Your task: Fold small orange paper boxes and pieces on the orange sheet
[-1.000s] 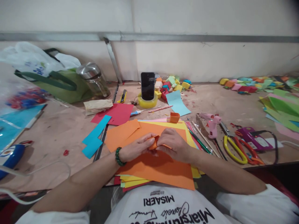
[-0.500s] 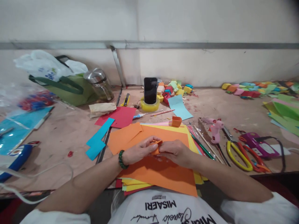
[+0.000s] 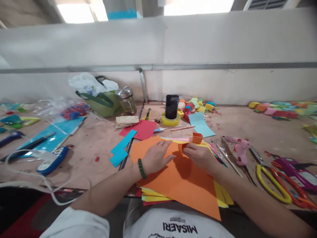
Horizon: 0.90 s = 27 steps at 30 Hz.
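A small folded orange paper piece (image 3: 182, 146) is pinched in the fingers of my right hand (image 3: 198, 155), just above the paper stack. My left hand (image 3: 155, 158), with a green bead bracelet (image 3: 141, 168) at the wrist, hovers over the stack with its fingers apart and nothing in them. Under both hands lies a large orange sheet (image 3: 180, 188) on top of yellow sheets (image 3: 156, 195). Past my right hand, another small open orange paper box (image 3: 197, 138) stands at the back edge of the stack.
A phone (image 3: 171, 106) stands in a yellow tape roll (image 3: 170, 120), beside a heap of coloured paper cubes (image 3: 194, 105). To the right lie a pink glue gun (image 3: 240, 147) and yellow-handled scissors (image 3: 272, 183). Blue strips (image 3: 123, 142) and a red sheet (image 3: 142, 129) lie at left.
My left hand has let go of the small orange paper piece and spread its fingers. My right hand keeps hold of it, now farther forward over the stack. The camera view has tilted up and turned left.
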Each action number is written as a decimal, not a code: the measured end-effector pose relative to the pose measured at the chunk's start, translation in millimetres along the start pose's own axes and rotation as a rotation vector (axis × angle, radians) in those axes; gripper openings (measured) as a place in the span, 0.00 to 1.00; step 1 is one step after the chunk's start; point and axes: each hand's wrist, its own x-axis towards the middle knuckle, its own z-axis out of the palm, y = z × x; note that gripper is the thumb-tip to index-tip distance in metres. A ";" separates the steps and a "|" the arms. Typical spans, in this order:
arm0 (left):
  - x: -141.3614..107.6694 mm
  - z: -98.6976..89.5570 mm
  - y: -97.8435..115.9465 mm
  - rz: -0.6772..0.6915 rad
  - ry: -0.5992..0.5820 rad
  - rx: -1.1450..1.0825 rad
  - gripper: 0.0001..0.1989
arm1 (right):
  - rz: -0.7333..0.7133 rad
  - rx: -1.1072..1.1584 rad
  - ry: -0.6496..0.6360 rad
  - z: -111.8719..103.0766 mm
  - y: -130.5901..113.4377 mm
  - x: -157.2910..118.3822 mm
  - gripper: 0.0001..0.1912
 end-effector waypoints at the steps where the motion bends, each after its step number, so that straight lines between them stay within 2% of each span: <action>1: -1.3 -5.6 1.1 -0.043 0.012 0.169 0.25 | 0.019 -0.054 -0.060 -0.4 2.7 1.7 0.16; 4: -8.6 -18.9 1.8 -0.258 -0.074 0.473 0.23 | 0.091 -0.205 -0.217 -6.9 5.0 7.3 0.11; 5: -11.8 -21.7 0.5 -0.321 -0.115 0.505 0.20 | 0.113 -0.238 -0.235 -10.7 3.8 8.3 0.09; 7: -18.3 -25.4 -4.7 -0.372 -0.163 0.511 0.15 | 0.130 -0.270 -0.221 -20.6 -0.3 7.7 0.13; 9: -24.2 -28.3 -11.4 -0.360 -0.172 0.516 0.13 | 0.104 -0.269 -0.156 -33.2 -6.6 2.9 0.19; 12: -32.1 -33.9 -17.7 -0.341 -0.150 0.539 0.13 | -0.005 -0.218 -0.010 -55.1 -23.2 -9.2 0.16; 16: -44.9 -30.6 -4.6 -0.337 -0.085 0.587 0.15 | -0.089 -0.141 0.238 -70.2 -62.3 -22.9 0.14; 17: -48.0 -25.1 3.5 -0.314 -0.073 0.599 0.14 | -0.109 -0.158 0.280 -67.7 -72.2 -25.0 0.16; 18: -50.5 -18.0 13.1 -0.227 -0.047 0.622 0.13 | -0.124 -0.195 0.315 -62.4 -80.8 -26.9 0.17; 20: -53.4 -2.0 35.0 -0.037 -0.038 0.642 0.13 | -0.102 -0.259 0.291 -45.0 -91.3 -31.2 0.19; 22: -53.9 10.4 55.2 0.106 -0.095 0.604 0.13 | -0.049 -0.241 0.257 -24.3 -92.0 -38.6 0.16; 24: -54.0 15.4 66.8 0.155 -0.168 0.554 0.12 | -0.026 -0.187 0.255 -7.7 -85.9 -49.4 0.12; 27: -58.6 13.8 62.6 0.174 -0.170 0.453 0.11 | 0.017 -0.088 0.207 1.4 -74.8 -66.1 0.13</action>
